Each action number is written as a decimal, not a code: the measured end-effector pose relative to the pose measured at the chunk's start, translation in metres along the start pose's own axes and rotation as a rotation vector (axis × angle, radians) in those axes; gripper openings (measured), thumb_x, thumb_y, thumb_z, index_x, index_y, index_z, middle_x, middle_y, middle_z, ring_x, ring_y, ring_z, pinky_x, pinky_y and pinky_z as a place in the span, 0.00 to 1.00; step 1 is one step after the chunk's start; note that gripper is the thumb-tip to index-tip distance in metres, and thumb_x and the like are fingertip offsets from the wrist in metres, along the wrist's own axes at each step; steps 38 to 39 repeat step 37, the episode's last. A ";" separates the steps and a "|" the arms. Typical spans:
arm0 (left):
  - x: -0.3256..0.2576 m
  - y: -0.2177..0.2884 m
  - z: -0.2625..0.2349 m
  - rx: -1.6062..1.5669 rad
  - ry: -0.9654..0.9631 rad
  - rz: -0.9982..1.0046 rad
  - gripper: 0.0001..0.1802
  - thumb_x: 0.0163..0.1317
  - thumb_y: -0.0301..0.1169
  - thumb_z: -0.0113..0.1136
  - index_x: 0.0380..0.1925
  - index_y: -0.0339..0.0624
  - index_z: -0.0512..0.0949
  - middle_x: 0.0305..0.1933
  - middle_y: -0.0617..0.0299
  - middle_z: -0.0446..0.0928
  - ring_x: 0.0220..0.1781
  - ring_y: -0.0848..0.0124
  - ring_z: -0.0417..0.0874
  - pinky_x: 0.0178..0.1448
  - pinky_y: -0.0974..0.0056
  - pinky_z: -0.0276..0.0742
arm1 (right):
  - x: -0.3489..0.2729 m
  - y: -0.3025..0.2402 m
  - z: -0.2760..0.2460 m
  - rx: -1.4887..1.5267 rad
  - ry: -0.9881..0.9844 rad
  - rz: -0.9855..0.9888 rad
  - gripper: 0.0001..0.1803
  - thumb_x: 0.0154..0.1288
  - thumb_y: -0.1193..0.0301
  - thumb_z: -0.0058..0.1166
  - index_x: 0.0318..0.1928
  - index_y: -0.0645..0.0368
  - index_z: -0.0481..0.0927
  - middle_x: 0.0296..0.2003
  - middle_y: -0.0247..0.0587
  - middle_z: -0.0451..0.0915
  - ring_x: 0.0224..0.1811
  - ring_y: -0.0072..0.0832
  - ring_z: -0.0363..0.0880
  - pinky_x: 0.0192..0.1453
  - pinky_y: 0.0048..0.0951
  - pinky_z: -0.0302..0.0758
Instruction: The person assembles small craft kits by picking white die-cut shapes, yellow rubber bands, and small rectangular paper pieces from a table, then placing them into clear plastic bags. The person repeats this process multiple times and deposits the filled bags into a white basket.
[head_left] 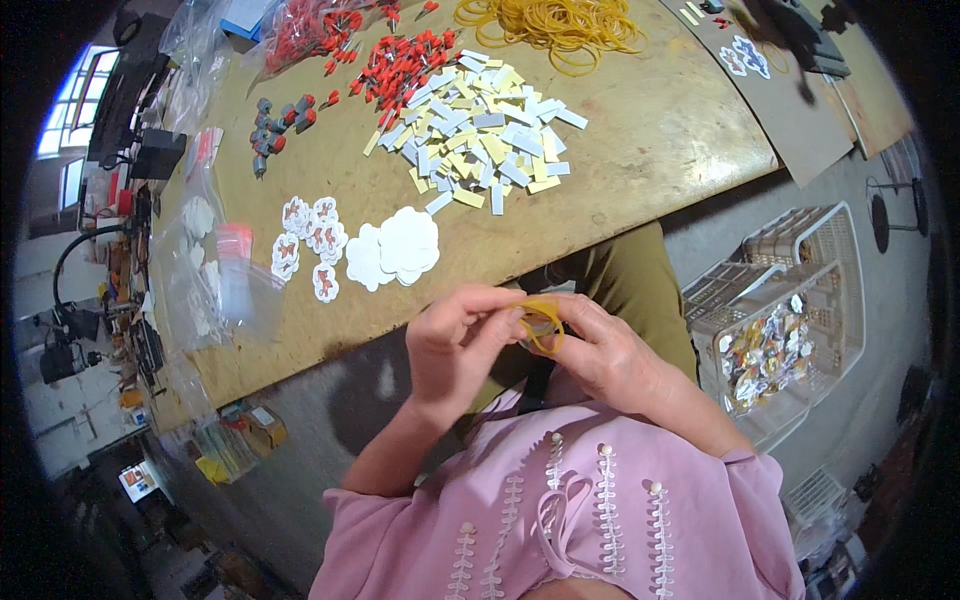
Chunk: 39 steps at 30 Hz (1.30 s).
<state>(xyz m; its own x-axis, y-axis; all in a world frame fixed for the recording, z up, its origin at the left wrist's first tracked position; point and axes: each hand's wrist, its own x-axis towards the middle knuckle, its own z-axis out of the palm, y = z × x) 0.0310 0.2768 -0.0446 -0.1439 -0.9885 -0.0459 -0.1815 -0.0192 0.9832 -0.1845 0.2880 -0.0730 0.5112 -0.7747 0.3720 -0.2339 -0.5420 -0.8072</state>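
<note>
Just off the table's front edge, above my lap, my left hand and my right hand meet with fingers closed. Between them a yellow rubber band is looped and partly stretched, pinched by both hands. Something small and greyish may lie under the band, but my fingers hide most of it. Nearest on the table are a pile of white scalloped cards and several small printed cutouts with brown animal figures.
The wooden table carries a heap of white and yellow strips, red-capped parts, yellow rubber bands, small grey motors and plastic bags. On the floor at right stands a crate holding colourful pieces.
</note>
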 end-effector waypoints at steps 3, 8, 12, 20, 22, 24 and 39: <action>-0.003 -0.006 0.014 0.430 0.111 0.460 0.15 0.57 0.19 0.76 0.44 0.46 0.89 0.41 0.59 0.87 0.40 0.58 0.89 0.44 0.64 0.84 | -0.003 0.003 0.007 0.060 0.027 0.037 0.19 0.61 0.82 0.61 0.54 0.66 0.82 0.61 0.59 0.78 0.61 0.54 0.81 0.64 0.44 0.81; -0.004 0.001 0.005 0.728 -0.029 0.514 0.13 0.54 0.21 0.75 0.41 0.44 0.89 0.37 0.60 0.84 0.38 0.58 0.84 0.42 0.56 0.80 | -0.005 0.002 0.005 0.074 0.043 0.132 0.18 0.59 0.84 0.62 0.52 0.66 0.82 0.61 0.61 0.78 0.60 0.55 0.82 0.63 0.43 0.82; -0.006 0.006 -0.016 0.700 -0.407 0.260 0.13 0.63 0.28 0.69 0.48 0.42 0.87 0.33 0.53 0.84 0.35 0.53 0.87 0.40 0.53 0.82 | -0.010 0.005 0.008 0.082 -0.002 0.112 0.17 0.59 0.84 0.62 0.50 0.66 0.82 0.61 0.60 0.79 0.61 0.55 0.82 0.62 0.43 0.83; 0.002 0.011 -0.020 1.039 -0.839 0.124 0.14 0.67 0.41 0.64 0.45 0.45 0.84 0.29 0.51 0.86 0.31 0.51 0.89 0.35 0.50 0.84 | -0.008 -0.004 0.020 0.116 -0.151 0.047 0.17 0.57 0.83 0.62 0.49 0.67 0.82 0.60 0.57 0.79 0.60 0.53 0.83 0.62 0.41 0.83; 0.003 0.013 -0.022 1.030 -0.851 0.130 0.14 0.67 0.42 0.66 0.44 0.46 0.84 0.29 0.53 0.86 0.31 0.52 0.89 0.35 0.51 0.84 | -0.009 -0.003 0.019 0.096 -0.151 0.053 0.18 0.56 0.83 0.63 0.49 0.67 0.82 0.60 0.57 0.79 0.60 0.53 0.83 0.62 0.41 0.83; 0.004 0.017 -0.030 0.963 -0.756 0.172 0.14 0.65 0.43 0.68 0.44 0.46 0.85 0.29 0.56 0.86 0.30 0.54 0.89 0.35 0.52 0.84 | -0.008 -0.002 0.014 0.066 -0.111 0.060 0.18 0.56 0.83 0.63 0.49 0.67 0.82 0.60 0.57 0.79 0.60 0.53 0.83 0.63 0.41 0.83; -0.002 0.015 -0.040 0.691 -0.505 0.276 0.18 0.60 0.40 0.75 0.47 0.47 0.86 0.33 0.56 0.88 0.31 0.57 0.90 0.34 0.55 0.83 | 0.002 -0.002 0.008 0.066 -0.099 0.019 0.19 0.57 0.80 0.64 0.51 0.67 0.81 0.61 0.58 0.79 0.61 0.54 0.82 0.64 0.44 0.81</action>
